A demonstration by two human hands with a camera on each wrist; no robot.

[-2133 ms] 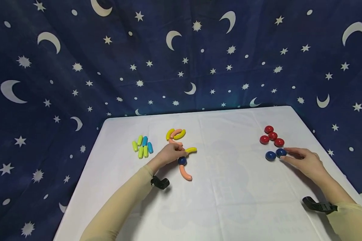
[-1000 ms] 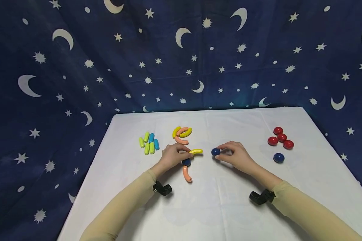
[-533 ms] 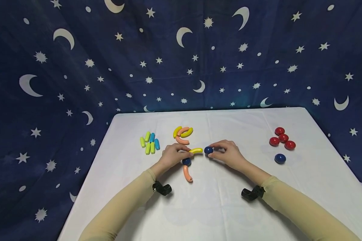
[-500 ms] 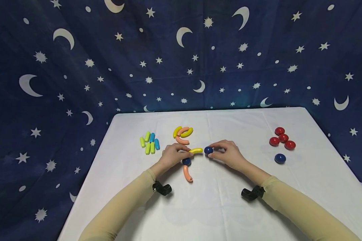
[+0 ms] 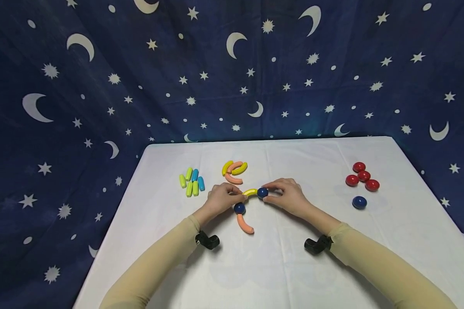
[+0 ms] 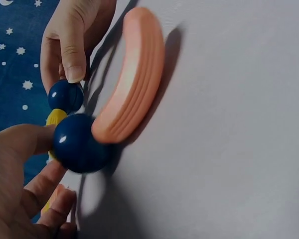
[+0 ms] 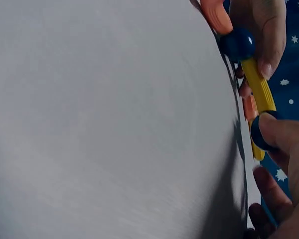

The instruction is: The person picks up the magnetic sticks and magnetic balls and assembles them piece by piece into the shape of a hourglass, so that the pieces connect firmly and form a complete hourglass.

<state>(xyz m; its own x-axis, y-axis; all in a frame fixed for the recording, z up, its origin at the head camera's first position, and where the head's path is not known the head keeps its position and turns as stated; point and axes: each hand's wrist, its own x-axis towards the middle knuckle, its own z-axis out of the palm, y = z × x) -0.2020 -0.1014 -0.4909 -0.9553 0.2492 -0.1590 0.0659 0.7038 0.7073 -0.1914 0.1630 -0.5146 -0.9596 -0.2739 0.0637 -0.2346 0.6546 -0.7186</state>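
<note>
In the head view my left hand (image 5: pixel 221 199) pinches the near end of a curved yellow piece (image 5: pixel 250 192), beside a blue ball (image 5: pixel 239 208). From that ball a curved orange piece (image 5: pixel 245 224) extends toward the front. My right hand (image 5: pixel 288 196) pinches a second blue ball (image 5: pixel 262 192) against the yellow piece's right end. The left wrist view shows the orange piece (image 6: pixel 134 74) touching the nearer blue ball (image 6: pixel 82 143). In the right wrist view the yellow piece (image 7: pixel 259 85) spans between both balls, and my right thumb covers part of the ball it holds.
Green pieces (image 5: pixel 189 189) and blue pieces (image 5: pixel 201 183) lie at the left of the white table (image 5: pixel 294 274). Yellow and orange curved pieces (image 5: pixel 239 168) lie behind my left hand. Several red balls (image 5: pixel 372 185) and a blue ball (image 5: pixel 359 202) rest at the right.
My right hand has brought a blue ball from the right group leftward to the yellow piece's end. The orange piece's front end has swung slightly right. My left hand keeps its grip.
</note>
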